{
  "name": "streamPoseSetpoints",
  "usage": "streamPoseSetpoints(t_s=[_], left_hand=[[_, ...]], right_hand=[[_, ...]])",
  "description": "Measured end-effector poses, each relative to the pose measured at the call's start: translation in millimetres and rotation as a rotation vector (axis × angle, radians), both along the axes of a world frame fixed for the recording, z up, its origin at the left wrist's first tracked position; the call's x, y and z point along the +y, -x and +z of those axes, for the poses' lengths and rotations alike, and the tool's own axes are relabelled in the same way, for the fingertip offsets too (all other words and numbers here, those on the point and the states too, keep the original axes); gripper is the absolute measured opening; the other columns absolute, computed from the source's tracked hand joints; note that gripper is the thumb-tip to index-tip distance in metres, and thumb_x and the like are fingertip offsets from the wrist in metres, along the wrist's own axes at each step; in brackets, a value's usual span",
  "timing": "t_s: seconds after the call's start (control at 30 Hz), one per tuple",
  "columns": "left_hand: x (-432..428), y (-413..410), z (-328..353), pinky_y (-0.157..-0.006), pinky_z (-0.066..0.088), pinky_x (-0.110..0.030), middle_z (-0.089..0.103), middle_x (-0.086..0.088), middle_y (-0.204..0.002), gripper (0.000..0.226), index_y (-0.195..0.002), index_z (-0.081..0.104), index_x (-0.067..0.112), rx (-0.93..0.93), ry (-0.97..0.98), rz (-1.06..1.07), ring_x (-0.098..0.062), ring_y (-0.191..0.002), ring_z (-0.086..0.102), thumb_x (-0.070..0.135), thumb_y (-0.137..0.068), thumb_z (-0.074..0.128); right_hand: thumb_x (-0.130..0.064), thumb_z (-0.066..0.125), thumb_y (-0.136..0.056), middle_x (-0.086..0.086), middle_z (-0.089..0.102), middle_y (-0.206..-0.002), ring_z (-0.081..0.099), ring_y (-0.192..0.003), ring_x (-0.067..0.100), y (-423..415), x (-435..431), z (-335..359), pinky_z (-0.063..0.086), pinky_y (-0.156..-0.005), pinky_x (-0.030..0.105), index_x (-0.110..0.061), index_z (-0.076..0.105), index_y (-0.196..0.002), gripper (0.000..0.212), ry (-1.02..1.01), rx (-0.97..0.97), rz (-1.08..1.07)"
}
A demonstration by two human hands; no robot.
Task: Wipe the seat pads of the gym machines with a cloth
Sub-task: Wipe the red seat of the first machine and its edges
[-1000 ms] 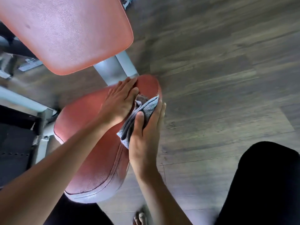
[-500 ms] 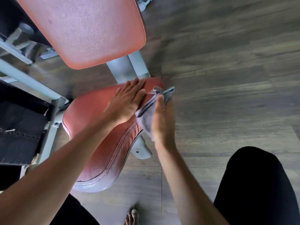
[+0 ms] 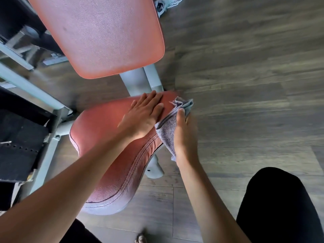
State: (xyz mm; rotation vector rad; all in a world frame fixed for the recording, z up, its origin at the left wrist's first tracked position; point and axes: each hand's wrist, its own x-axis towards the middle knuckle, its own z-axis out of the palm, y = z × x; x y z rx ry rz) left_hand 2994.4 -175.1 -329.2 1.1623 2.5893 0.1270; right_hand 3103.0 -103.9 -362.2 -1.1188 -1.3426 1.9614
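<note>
A red seat pad of a gym machine fills the middle of the view, below its red back pad. My left hand lies flat on the far part of the seat pad, fingers straight. My right hand holds a grey cloth against the seat pad's right side edge, thumb over the cloth and fingers behind it. The cloth's far end sticks out past my fingertips.
Grey metal frame tubes join the two pads, and a post stands under the seat. More frame bars and a black weight stack lie to the left. Wooden floor spreads right. My black-clad knee is at bottom right.
My right hand with the cloth has slid off the seat's top onto its right side edge and toward the far end. My left hand has stayed flat on the pad.
</note>
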Motion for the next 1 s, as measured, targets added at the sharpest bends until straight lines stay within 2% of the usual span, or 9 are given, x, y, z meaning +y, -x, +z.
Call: streamPoseSetpoints(t_s=[0.2,0.27,0.33,0.43,0.6,0.7,0.8,0.9,1.0], left_hand=[[1.4,0.1,-0.4,-0.122,-0.002,-0.038,-0.001,0.007,-0.165,0.054,-0.156,0.005,0.033,-0.015,-0.026,0.0,-0.015,-0.152,-0.005,0.047,-0.106,0.016],[2.3,1.4,0.6,-0.123,0.001,-0.041,0.006,0.005,-0.165,0.054,-0.157,0.012,0.031,-0.024,-0.068,0.008,-0.018,-0.153,0.0,0.046,-0.106,0.02],[-0.7,1.5,5.6,-0.123,0.013,-0.046,0.025,0.001,-0.162,0.054,-0.153,0.03,0.029,-0.082,-0.168,0.027,-0.022,-0.15,0.018,0.047,-0.103,0.031],[-25.8,2.0,17.9,-0.113,0.035,-0.048,0.048,-0.001,-0.147,0.043,-0.14,0.051,0.025,-0.099,-0.261,0.096,-0.024,-0.135,0.043,0.038,-0.099,0.044],[-111.2,27.6,22.9,-0.116,0.029,-0.04,0.05,-0.002,-0.146,0.035,-0.135,0.056,0.022,0.007,-0.219,0.356,-0.024,-0.136,0.042,0.027,-0.102,0.048],[-137.2,36.0,14.5,-0.119,0.022,-0.036,0.052,-0.003,-0.145,0.033,-0.133,0.059,0.019,-0.028,-0.357,0.443,-0.024,-0.138,0.041,0.021,-0.101,0.051],[-145.7,30.8,4.4,-0.118,0.017,-0.038,0.051,-0.004,-0.146,0.039,-0.134,0.058,0.015,0.007,-0.453,0.402,-0.023,-0.141,0.036,0.025,-0.1,0.043],[-151.6,32.5,-3.1,-0.118,0.016,-0.038,0.051,-0.005,-0.145,0.044,-0.133,0.059,0.014,0.004,-0.539,0.403,-0.024,-0.142,0.035,0.026,-0.095,0.039],[-153.2,34.7,-10.7,-0.12,0.014,-0.039,0.049,-0.003,-0.148,0.04,-0.135,0.057,0.015,0.007,-0.574,0.411,-0.025,-0.145,0.03,0.021,-0.099,0.04]], right_hand=[[-0.038,0.04,-0.103,0.017,0.067,-0.118,0.061,-0.112,0.033,27.7,27.4,0.6,0.048,-0.097,0.039,-0.007,0.062,-0.125,0.044,-0.027,-0.11,0.02],[-0.037,0.042,-0.102,0.019,0.054,-0.139,0.049,-0.13,0.032,18.1,2.6,-5.1,0.038,-0.11,0.042,-0.006,0.05,-0.138,0.048,-0.193,-0.091,0.019],[-0.032,0.042,-0.103,0.018,0.02,-0.162,0.016,-0.15,0.032,10.4,-24.6,-4.9,0.015,-0.123,0.042,-0.005,0.026,-0.153,0.059,-0.449,-0.152,0.041],[-0.041,0.032,-0.102,0.011,0.005,-0.166,-0.001,-0.152,0.038,11.6,-36.6,-2.3,0.002,-0.121,0.052,-0.01,0.021,-0.156,0.063,-0.865,-0.461,0.139],[-0.045,0.018,-0.104,0.006,0.014,-0.165,0.0,-0.152,0.035,33.5,-24.9,20.5,0.0,-0.119,0.06,-0.017,0.026,-0.155,0.058,-1.232,-0.771,0.548],[-0.047,0.017,-0.105,0.007,0.012,-0.166,0.0,-0.152,0.035,60.6,-40.0,40.6,0.0,-0.12,0.059,-0.017,0.022,-0.156,0.06,-1.287,-0.747,0.812],[-0.045,0.019,-0.106,0.001,0.01,-0.166,0.001,-0.153,0.027,52.1,-70.5,48.3,0.001,-0.123,0.051,-0.022,0.019,-0.156,0.055,-1.378,-0.575,1.021],[-0.046,0.017,-0.106,-0.011,0.004,-0.166,-0.003,-0.153,0.014,36.0,-67.3,51.4,-0.001,-0.124,0.043,-0.033,0.013,-0.157,0.052,-1.388,-0.535,1.108],[-0.045,0.015,-0.105,-0.006,0.001,-0.167,-0.004,-0.153,0.021,60.7,-54.4,50.7,0.0,-0.123,0.05,-0.03,0.011,-0.157,0.054,-1.404,-0.682,1.059]])
